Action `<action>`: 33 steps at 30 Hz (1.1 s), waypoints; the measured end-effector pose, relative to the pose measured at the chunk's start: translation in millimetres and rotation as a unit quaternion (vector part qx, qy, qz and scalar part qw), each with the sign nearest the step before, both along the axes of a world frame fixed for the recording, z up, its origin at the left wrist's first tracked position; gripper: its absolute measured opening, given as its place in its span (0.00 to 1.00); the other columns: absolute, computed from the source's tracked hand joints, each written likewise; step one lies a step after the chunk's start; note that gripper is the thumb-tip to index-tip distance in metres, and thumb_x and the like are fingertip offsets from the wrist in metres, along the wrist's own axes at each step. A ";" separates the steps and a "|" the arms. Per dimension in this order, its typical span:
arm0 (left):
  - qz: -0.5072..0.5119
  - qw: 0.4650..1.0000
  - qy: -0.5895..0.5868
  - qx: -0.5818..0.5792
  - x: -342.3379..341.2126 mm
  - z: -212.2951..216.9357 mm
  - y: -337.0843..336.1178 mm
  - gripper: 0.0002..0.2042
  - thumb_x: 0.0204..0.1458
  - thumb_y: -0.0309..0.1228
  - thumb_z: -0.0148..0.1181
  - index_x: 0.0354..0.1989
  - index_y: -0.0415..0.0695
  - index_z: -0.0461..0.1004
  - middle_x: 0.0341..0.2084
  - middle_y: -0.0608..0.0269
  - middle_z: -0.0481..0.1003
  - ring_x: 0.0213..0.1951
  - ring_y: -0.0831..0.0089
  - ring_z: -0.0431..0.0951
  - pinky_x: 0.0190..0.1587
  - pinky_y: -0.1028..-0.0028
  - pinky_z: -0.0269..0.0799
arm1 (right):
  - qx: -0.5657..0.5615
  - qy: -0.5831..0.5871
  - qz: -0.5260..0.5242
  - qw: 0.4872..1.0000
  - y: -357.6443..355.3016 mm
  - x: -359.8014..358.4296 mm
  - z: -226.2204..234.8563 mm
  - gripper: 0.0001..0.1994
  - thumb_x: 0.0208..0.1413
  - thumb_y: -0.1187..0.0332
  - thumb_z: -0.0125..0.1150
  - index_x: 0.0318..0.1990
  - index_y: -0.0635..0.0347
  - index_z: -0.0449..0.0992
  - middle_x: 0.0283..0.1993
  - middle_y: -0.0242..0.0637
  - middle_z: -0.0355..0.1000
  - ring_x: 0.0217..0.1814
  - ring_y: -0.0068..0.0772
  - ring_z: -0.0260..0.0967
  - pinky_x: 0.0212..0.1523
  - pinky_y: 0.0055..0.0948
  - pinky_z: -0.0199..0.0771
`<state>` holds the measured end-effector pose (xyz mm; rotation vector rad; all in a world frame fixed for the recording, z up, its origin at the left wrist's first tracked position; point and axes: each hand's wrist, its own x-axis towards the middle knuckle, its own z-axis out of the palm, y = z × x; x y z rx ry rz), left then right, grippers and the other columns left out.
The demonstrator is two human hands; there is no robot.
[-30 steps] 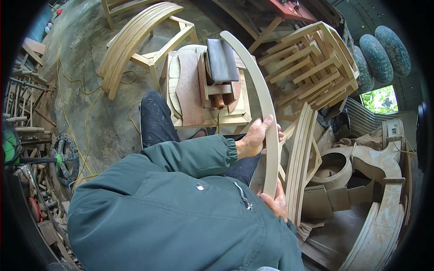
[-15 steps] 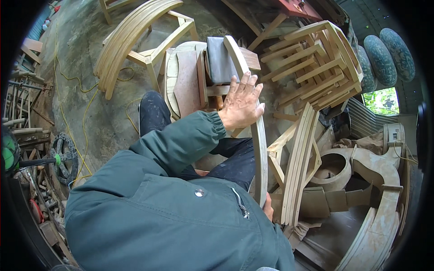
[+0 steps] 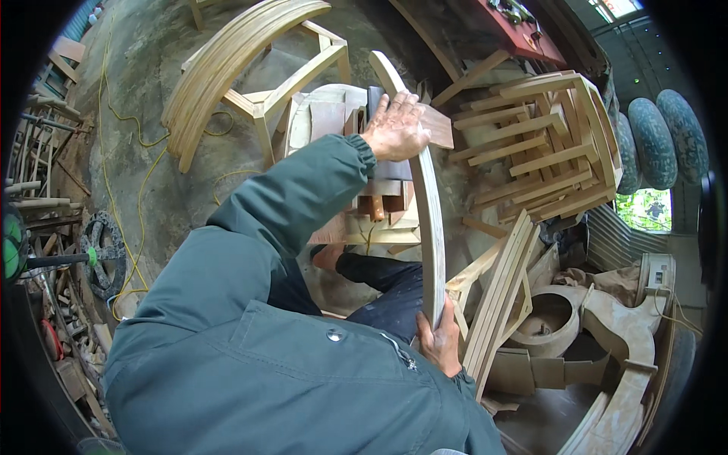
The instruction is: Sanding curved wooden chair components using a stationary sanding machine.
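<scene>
A long, curved wooden piece (image 3: 431,227) runs from the wooden stand (image 3: 383,231) in front of me back toward my body. My left hand (image 3: 396,127) is closed over its far part, the fingers bent across the top. At its near end, my right hand (image 3: 440,337) wraps round the wood beside my right thigh. Beneath and beside my left hand is a dark grey flat surface (image 3: 390,171) on the stand, partly covered by the hand and the piece. I cannot tell whether the wood touches it.
Stacked curved wooden strips (image 3: 227,68) rest on a frame at the far left. A pile of wooden frames (image 3: 542,140) stands at the right, with more strips (image 3: 497,303) nearer. A yellow cord (image 3: 114,220) lies on the floor. A round-mouthed housing (image 3: 542,322) sits at the lower right.
My left hand has shifted slightly left and farther away, its fingers now more bent. The wooden piece's near end has moved forward, and my right hand shows more fully. My view has shifted.
</scene>
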<state>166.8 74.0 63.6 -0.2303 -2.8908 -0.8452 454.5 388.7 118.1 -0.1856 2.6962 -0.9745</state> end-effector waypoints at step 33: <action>0.031 0.997 -0.053 0.044 -64.3 -20.8 -52.0 0.29 0.70 0.48 0.40 0.73 0.46 0.62 0.80 0.47 0.46 0.81 0.54 0.40 0.79 0.43 0.35 | 0.119 0.175 0.092 0.973 -34.7 -90.8 0.8 0.27 0.60 0.72 0.66 0.67 0.57 0.67 0.47 0.54 0.74 0.49 0.62 0.75 0.46 0.50 0.77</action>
